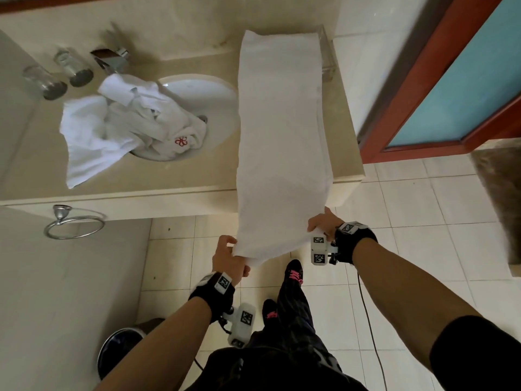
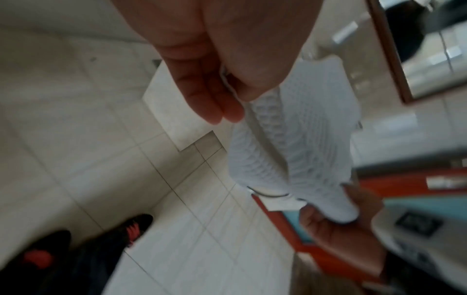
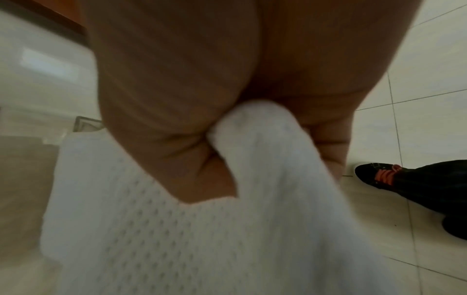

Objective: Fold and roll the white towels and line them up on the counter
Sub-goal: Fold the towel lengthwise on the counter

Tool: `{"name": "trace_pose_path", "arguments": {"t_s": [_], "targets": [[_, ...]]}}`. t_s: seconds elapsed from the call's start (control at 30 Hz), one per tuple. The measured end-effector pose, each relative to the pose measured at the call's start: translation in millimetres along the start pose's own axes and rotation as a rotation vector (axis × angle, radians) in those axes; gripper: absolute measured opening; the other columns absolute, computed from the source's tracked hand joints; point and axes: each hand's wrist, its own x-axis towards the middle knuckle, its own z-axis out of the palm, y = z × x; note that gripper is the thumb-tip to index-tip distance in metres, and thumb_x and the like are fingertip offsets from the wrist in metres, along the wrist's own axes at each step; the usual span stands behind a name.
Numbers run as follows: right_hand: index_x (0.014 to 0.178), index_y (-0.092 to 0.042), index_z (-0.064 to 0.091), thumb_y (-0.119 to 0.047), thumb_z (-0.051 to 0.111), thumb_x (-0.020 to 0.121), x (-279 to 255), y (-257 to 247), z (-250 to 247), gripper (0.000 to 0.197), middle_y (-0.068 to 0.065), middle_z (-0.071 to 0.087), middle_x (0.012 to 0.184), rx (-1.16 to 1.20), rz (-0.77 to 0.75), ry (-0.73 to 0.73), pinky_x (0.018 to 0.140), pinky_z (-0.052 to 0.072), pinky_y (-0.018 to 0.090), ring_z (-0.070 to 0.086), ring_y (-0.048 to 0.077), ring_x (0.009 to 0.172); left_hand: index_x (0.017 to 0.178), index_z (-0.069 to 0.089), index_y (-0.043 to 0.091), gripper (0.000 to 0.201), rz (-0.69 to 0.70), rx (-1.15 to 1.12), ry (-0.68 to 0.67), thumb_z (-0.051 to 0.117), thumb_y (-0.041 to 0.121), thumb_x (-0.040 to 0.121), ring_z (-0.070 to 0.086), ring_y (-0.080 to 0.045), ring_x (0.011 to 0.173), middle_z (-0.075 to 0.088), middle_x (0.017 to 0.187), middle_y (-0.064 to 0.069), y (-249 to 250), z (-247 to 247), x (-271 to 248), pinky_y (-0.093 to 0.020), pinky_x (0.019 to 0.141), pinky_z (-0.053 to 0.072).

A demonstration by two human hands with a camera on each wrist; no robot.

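Note:
A long white towel (image 1: 280, 131), folded lengthwise, lies stretched along the right end of the beige counter (image 1: 174, 176) and hangs past its front edge. My left hand (image 1: 229, 253) pinches the near left corner, and my right hand (image 1: 320, 224) pinches the near right corner, both out in front of the counter. In the left wrist view the towel (image 2: 298, 143) runs from my left hand's fingers (image 2: 215, 103) to the right hand (image 2: 328, 225). The right wrist view shows the towel's corner (image 3: 242, 123) squeezed between thumb and fingers. A crumpled white towel (image 1: 121, 125) with a red emblem lies half in the sink.
A round sink (image 1: 214, 108) with a chrome tap (image 1: 112, 59) sits mid-counter, and two glasses (image 1: 60, 74) stand at its left. A towel ring (image 1: 74, 224) hangs below the counter. A bin (image 1: 118, 348) stands on the tiled floor near my feet. A red-framed door (image 1: 439, 88) is on the right.

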Motion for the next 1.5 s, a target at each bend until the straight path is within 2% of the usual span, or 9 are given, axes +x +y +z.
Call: {"name": "trace_pose_path", "arguments": {"t_s": [0.2,0.4,0.57,0.7,0.87,1.0,1.17,1.3,1.5], "targets": [[0.125,-0.011,0.044,-0.005,0.072,0.060,8,-10,-14,0.071,0.018,0.058,0.112,0.035,-0.039,-0.063,0.073,0.052,0.047,0.058,0.038,0.090,0.120,0.039,0.033,0.040,0.062,0.374,-0.137,0.056,0.017,0.088,0.059,-0.023,0.054,0.061,0.095,-0.005,3,-7,-1,-0.029,0.045,0.050],[0.083,-0.011,0.057,-0.004,0.069,0.082,-14,-18,-22,0.013,0.008,0.059,0.086,-0.244,0.004,-0.065,0.055,0.047,0.026,0.052,0.020,0.066,0.130,0.026,0.035,0.059,0.201,0.840,-0.076,0.053,0.011,0.083,0.061,-0.027,0.083,0.059,0.108,-0.003,15,0,7,-0.040,0.071,0.056],[0.095,-0.013,0.062,-0.022,0.068,0.085,-33,-2,-32,0.015,0.005,0.057,0.092,-0.461,0.113,-0.124,0.068,0.044,0.027,0.052,0.020,0.080,0.132,0.026,0.033,0.060,0.205,0.863,-0.047,0.052,0.009,0.083,0.059,-0.028,0.087,0.058,0.116,-0.005,15,-2,9,-0.042,0.076,0.054],[0.093,-0.014,0.056,-0.017,0.063,0.085,-30,22,-25,0.011,0.002,0.053,0.090,0.037,0.085,-0.073,0.081,0.044,0.037,0.052,0.019,0.080,0.123,0.029,0.031,0.051,0.230,0.922,-0.076,0.055,0.009,0.085,0.056,-0.027,0.085,0.053,0.120,-0.004,3,0,5,-0.038,0.072,0.051],[0.088,-0.009,0.061,-0.016,0.064,0.087,-25,36,-9,0.008,0.014,0.066,0.095,0.401,0.084,-0.120,0.072,0.054,0.039,0.063,0.031,0.083,0.112,0.035,0.025,0.031,0.252,1.051,0.000,0.049,0.008,0.090,0.057,-0.025,0.068,0.044,0.102,-0.001,-11,5,-7,-0.035,0.062,0.052],[0.109,-0.005,0.065,-0.028,0.075,0.084,-27,47,-9,0.035,0.006,0.072,0.095,0.106,0.087,-0.285,0.057,0.055,0.026,0.070,0.021,0.080,0.096,0.045,0.022,0.032,0.151,0.965,-0.006,0.048,-0.008,0.083,0.054,-0.024,0.075,0.046,0.107,-0.006,-21,8,-6,-0.033,0.070,0.051],[0.100,-0.007,0.062,-0.016,0.077,0.081,-22,52,-17,0.025,0.006,0.069,0.084,-0.222,0.065,-0.224,0.074,0.059,0.036,0.070,0.018,0.069,0.103,0.063,0.018,0.028,0.007,0.840,-0.047,0.059,0.001,0.081,0.053,-0.025,0.102,0.048,0.114,-0.005,-25,16,-7,-0.026,0.084,0.043],[0.104,-0.006,0.059,-0.014,0.074,0.077,-21,45,-30,0.032,0.015,0.069,0.095,-0.444,0.057,-0.238,0.078,0.060,0.046,0.070,0.031,0.084,0.093,0.074,0.008,0.015,-0.079,0.622,-0.073,0.061,0.011,0.087,0.063,-0.028,0.088,0.066,0.096,-0.010,-22,20,1,-0.031,0.079,0.052],[0.089,-0.010,0.062,-0.030,0.065,0.085,-24,10,-48,0.020,0.009,0.064,0.088,-0.763,-0.029,-0.194,0.066,0.046,0.027,0.058,0.025,0.077,0.117,0.064,0.008,0.032,-0.229,0.450,-0.156,0.061,0.013,0.086,0.062,-0.034,0.095,0.065,0.109,-0.014,-1,32,9,-0.037,0.077,0.053]]}}
